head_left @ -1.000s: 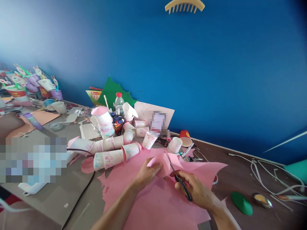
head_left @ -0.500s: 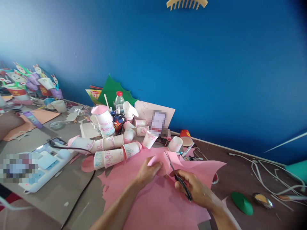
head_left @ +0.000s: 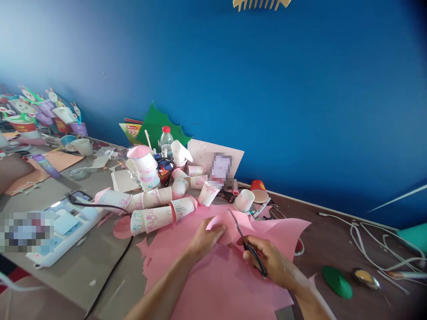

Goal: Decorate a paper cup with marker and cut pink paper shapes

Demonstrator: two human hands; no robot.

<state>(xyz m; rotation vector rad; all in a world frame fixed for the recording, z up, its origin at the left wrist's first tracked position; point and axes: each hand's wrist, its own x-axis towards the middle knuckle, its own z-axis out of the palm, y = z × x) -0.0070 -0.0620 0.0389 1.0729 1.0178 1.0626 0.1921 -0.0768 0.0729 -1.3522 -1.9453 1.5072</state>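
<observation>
A large pink paper sheet (head_left: 220,280) lies on the table in front of me. My left hand (head_left: 205,239) pinches a raised fold of this sheet between thumb and fingers. My right hand (head_left: 270,262) is closed round the black handles of a pair of scissors (head_left: 245,242). The blades point up and away, with their tips beside the fold that the left hand holds.
Several decorated paper cups (head_left: 156,209) lie in a heap behind the sheet, with a water bottle (head_left: 165,141) and green paper against the blue wall. A black cable (head_left: 110,275) runs left of the sheet. White cables (head_left: 370,249), a green cone (head_left: 336,281) and another person's arm (head_left: 11,171) are nearby.
Both hands and the scissors keep almost the same pose. The view has shifted slightly downward.
</observation>
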